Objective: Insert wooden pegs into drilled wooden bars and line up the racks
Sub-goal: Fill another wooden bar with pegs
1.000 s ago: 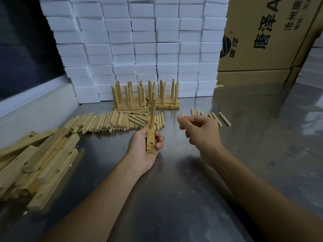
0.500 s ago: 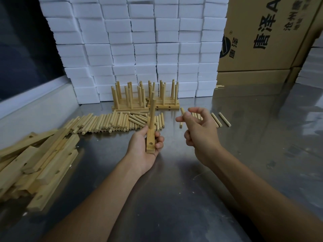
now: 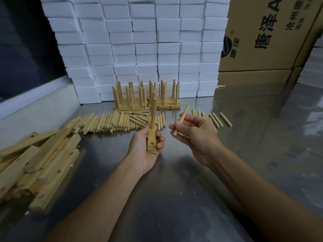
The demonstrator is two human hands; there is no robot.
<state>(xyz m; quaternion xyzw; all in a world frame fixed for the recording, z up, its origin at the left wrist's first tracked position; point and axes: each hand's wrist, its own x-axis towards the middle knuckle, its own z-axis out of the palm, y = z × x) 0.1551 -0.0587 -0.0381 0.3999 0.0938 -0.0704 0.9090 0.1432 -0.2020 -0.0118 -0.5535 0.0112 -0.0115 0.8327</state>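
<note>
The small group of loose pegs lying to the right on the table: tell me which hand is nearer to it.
Right. The right hand, holding a peg, hovers just in front of the small group of pegs. The left hand, gripping the drilled bar, sits farther off to their left.

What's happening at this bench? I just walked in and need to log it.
A person is assembling peg racks. The left hand holds a drilled bar with one peg standing in it and an empty hole showing. The right hand holds a loose peg. Finished racks stand behind, by the foam blocks.
</note>
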